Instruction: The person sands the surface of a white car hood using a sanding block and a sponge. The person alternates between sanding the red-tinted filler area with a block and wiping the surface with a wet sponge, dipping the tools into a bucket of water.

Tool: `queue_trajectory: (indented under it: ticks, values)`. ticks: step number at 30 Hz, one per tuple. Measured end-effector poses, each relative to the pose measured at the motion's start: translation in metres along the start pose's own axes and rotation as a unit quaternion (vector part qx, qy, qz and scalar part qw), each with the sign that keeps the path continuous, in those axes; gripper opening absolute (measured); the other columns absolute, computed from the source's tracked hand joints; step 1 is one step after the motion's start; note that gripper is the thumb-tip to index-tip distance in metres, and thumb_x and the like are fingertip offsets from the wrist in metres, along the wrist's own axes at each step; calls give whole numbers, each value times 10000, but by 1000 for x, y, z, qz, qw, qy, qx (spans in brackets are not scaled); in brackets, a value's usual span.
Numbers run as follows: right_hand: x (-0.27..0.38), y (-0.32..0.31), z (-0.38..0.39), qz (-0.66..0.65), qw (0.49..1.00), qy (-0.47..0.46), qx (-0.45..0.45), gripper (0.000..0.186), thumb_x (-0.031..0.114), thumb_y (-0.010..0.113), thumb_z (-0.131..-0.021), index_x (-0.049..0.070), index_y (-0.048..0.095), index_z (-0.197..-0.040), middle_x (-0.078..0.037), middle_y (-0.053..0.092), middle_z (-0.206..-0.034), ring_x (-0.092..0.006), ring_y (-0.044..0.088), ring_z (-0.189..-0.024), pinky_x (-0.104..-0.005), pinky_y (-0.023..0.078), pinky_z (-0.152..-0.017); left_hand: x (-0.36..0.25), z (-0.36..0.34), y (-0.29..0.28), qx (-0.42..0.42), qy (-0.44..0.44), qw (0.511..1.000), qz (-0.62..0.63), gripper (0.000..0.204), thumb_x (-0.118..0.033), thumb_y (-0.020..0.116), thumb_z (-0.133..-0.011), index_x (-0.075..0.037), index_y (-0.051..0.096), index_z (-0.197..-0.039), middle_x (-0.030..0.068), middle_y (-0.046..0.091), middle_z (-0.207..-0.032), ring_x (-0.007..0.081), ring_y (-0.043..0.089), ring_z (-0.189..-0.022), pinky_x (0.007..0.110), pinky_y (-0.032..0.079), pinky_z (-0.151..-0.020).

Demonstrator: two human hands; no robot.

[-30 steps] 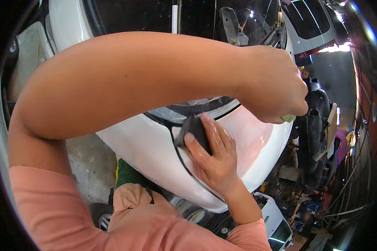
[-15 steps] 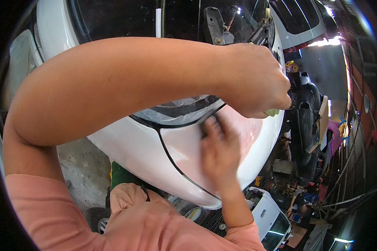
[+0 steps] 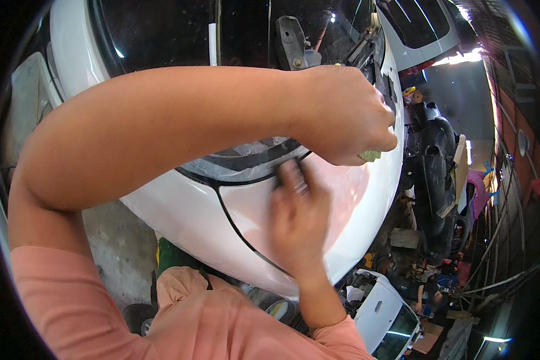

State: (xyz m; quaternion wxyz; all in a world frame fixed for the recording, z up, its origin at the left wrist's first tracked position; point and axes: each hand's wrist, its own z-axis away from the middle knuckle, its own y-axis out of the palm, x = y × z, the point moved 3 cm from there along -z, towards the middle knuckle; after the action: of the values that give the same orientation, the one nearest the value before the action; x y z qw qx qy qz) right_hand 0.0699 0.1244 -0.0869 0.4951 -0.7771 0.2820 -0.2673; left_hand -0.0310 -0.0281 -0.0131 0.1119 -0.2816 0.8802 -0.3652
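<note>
My left forearm crosses the white car body, and my left hand (image 3: 349,114) is closed in a fist over the pinkish, partly sanded panel. A rough-edged green sponge or cloth (image 3: 371,156) sticks out below its fingers. On the same panel (image 3: 348,180), below the dark-edged headlight area (image 3: 246,159), lies my right hand (image 3: 301,225). Motion smears its fingers. A small dark flat piece (image 3: 281,173) shows at the fingertips, its kind unclear. The black seam (image 3: 237,225) between panels runs just left of this hand.
Dark glass and a grey metal bracket (image 3: 294,48) lie beyond my left arm. At right are black car parts (image 3: 435,162), a white car door (image 3: 381,315) and floor clutter. Concrete floor (image 3: 120,246) shows at lower left, with a bucket (image 3: 282,311) beside my legs.
The whole view has shifted slightly, so the car and both hands appear farther left. My right hand is blurred on the panel in both frames; my left hand keeps its grip.
</note>
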Motion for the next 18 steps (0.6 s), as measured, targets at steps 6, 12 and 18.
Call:
queue_trajectory:
  ticks: [6,12,18]
  values:
    - [-58,1,-19,-1,999,34,-42,383,111,666,-947,56,700,-1325,-256,645,-1331,-461,619,-1100,-536,487,-959,6,-4,-9,-32,-5,999,-31,254,-313,795,-844,-131,734,-1010,108,755,-1043,284,759,-923,395,623,-712]
    - [-11,-4,-2,-24,1000,13,6,421,83,667,-915,52,701,-1333,-233,626,-1386,-451,614,-1117,-535,483,-972,8,-5,-13,-66,-8,996,-54,250,-301,808,-822,-140,724,-993,111,760,-1072,272,758,-915,382,622,-712]
    - [-123,4,-44,-3,990,143,12,270,86,630,-959,12,698,-1210,-245,661,-1216,-455,588,-1127,-531,468,-984,4,-7,-15,-65,-1,997,-45,270,-304,817,-807,-141,723,-1002,104,753,-1051,265,751,-891,380,613,-685]
